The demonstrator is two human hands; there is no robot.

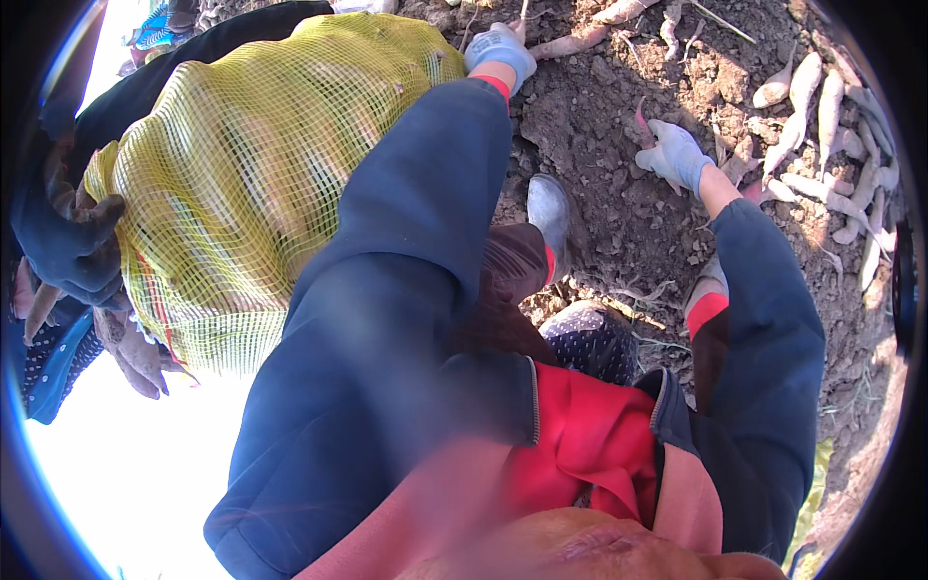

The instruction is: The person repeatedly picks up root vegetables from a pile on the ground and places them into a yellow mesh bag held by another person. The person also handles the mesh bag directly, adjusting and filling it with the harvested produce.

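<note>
My left hand (pixel 500 54), in a pale work glove, is at the top beside the yellow mesh sack (pixel 261 159). Its fingers close around a slim sweet potato (pixel 520 27), whose thin end points away from me. My gloved right hand (pixel 676 154) is over the soil and grips a small reddish sweet potato (pixel 642 122) by its lower part, with the pointed tip sticking up. Long sweet potatoes fill the bulging sack and show through its mesh.
Several sweet potatoes (pixel 801 94) lie heaped on the right, and more (pixel 573 42) lie at the top. Clods cover the soil (pixel 602 174). My boot (pixel 549 210) stands between my arms. At left, another person's dark-gloved hand (pixel 80 239) is near the sack and some sweet potatoes (pixel 130 348).
</note>
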